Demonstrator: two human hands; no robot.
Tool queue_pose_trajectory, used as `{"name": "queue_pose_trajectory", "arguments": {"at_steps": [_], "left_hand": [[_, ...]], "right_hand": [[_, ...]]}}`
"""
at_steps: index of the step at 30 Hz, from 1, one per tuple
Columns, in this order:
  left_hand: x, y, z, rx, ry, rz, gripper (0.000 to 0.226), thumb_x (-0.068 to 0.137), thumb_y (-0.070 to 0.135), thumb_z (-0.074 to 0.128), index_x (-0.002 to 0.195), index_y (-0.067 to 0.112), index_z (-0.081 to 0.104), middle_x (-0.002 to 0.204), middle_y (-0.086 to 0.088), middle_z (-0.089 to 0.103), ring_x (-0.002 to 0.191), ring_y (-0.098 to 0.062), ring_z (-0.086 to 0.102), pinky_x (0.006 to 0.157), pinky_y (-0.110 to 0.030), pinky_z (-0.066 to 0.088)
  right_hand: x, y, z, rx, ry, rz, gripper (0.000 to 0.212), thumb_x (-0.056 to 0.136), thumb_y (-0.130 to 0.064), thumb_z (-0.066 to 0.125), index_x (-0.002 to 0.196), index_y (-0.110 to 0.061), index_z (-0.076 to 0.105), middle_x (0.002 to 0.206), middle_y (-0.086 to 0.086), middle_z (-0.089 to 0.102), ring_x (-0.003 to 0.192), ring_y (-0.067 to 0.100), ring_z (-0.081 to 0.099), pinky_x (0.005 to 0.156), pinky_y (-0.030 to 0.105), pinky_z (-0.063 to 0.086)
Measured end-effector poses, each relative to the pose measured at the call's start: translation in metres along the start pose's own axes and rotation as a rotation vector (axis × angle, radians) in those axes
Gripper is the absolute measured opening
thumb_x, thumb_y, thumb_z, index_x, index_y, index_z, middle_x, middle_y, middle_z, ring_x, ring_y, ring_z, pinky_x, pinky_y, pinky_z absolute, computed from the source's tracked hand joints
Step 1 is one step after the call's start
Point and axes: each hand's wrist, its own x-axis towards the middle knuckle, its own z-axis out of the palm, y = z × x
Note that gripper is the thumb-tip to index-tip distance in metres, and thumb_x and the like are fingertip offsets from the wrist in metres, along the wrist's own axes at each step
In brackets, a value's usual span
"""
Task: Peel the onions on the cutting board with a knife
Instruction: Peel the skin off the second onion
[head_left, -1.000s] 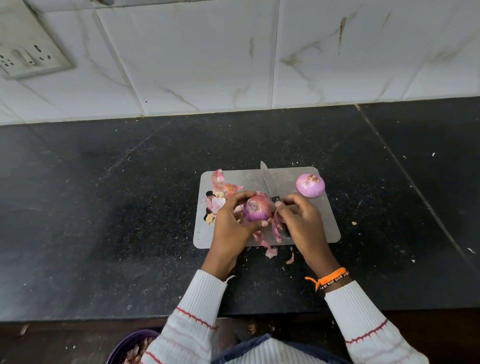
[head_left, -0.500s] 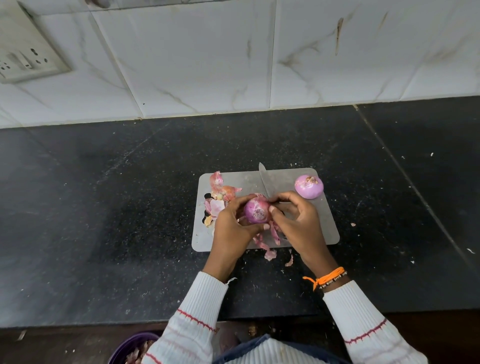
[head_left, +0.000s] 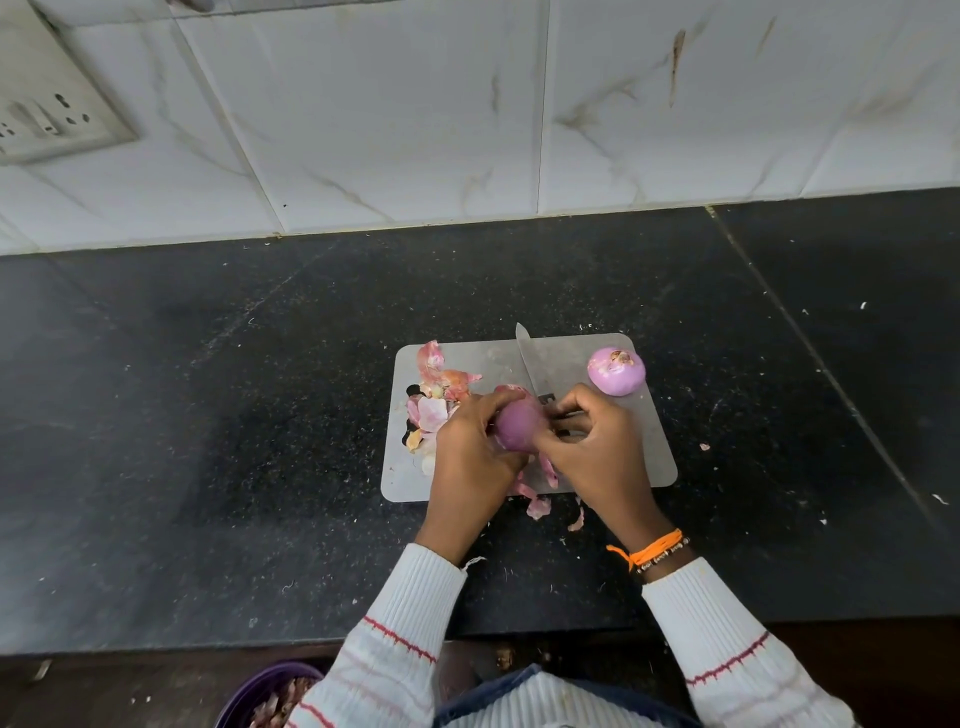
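A grey cutting board (head_left: 639, 447) lies on the black counter. My left hand (head_left: 470, 457) grips a purple onion (head_left: 517, 426) just above the board's middle. My right hand (head_left: 597, 452) is closed around the knife's handle, and its fingertips touch the onion's right side. The knife (head_left: 530, 358) has its blade pointing away from me across the board. A second onion (head_left: 616, 370), smooth and pink, rests at the board's far right corner. Loose onion skins (head_left: 434, 405) are piled on the board's left part.
More bits of skin (head_left: 537, 506) lie on the counter just off the board's near edge. A purple bowl (head_left: 260, 693) holding peel sits below the counter edge at the bottom left. A tiled wall with a switch plate (head_left: 47, 117) stands behind.
The onion has been turned in my left hand: its cut end faced up before, now a smooth purple side shows. My right hand's fingers have closed in against it.
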Motion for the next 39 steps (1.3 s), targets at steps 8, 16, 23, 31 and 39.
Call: {"name": "queue_pose_trajectory", "arguments": {"at_steps": [8, 16, 23, 31, 39], "left_hand": [[-0.0017, 0.0000, -0.0022, -0.005, -0.017, -0.031, 0.053, 0.064, -0.005, 0.078, 0.113, 0.013, 0.064, 0.103, 0.005, 0.062, 0.091, -0.002, 0.055, 0.079, 0.001, 0.041], [-0.0007, 0.0005, 0.0000, -0.115, -0.073, -0.081, 0.059, 0.064, -0.013, 0.074, 0.113, 0.017, 0.060, 0.107, 0.007, 0.060, 0.095, -0.002, 0.057, 0.078, -0.005, 0.046], [-0.0043, 0.0035, 0.0014, -0.109, -0.063, -0.055, 0.057, 0.064, -0.012, 0.074, 0.111, 0.019, 0.061, 0.103, 0.012, 0.059, 0.093, 0.005, 0.056, 0.080, -0.010, 0.049], [-0.0083, 0.0049, 0.0006, -0.057, -0.064, -0.029, 0.058, 0.066, -0.013, 0.072, 0.107, 0.025, 0.059, 0.103, 0.014, 0.056, 0.091, 0.008, 0.053, 0.076, -0.002, 0.044], [-0.0075, 0.0010, 0.0031, -0.079, -0.018, -0.098, 0.056, 0.064, 0.004, 0.082, 0.113, 0.019, 0.059, 0.108, 0.005, 0.060, 0.093, -0.005, 0.057, 0.077, -0.005, 0.047]], "right_hand": [[0.0012, 0.0040, -0.0019, -0.112, 0.023, -0.097, 0.006, 0.074, 0.000, 0.067, 0.074, -0.005, 0.065, 0.068, 0.003, 0.066, 0.063, 0.011, 0.064, 0.059, 0.029, 0.057], [0.0010, -0.0008, -0.0045, 0.142, 0.003, 0.124, 0.006, 0.084, -0.012, 0.064, 0.083, -0.018, 0.065, 0.076, -0.009, 0.067, 0.076, 0.003, 0.066, 0.067, 0.022, 0.056], [-0.0013, -0.0037, -0.0053, 0.103, -0.006, 0.158, 0.011, 0.075, -0.009, 0.070, 0.084, -0.012, 0.064, 0.078, -0.005, 0.066, 0.077, 0.004, 0.065, 0.068, 0.015, 0.054], [-0.0023, -0.0004, -0.0056, 0.035, 0.042, 0.135, 0.015, 0.071, 0.001, 0.066, 0.071, -0.013, 0.062, 0.067, -0.004, 0.064, 0.068, 0.012, 0.064, 0.061, 0.017, 0.052], [-0.0055, 0.0020, -0.0085, 0.216, 0.025, 0.168, 0.016, 0.085, -0.004, 0.060, 0.087, -0.019, 0.067, 0.084, -0.002, 0.070, 0.085, 0.013, 0.068, 0.073, 0.033, 0.058]]}}
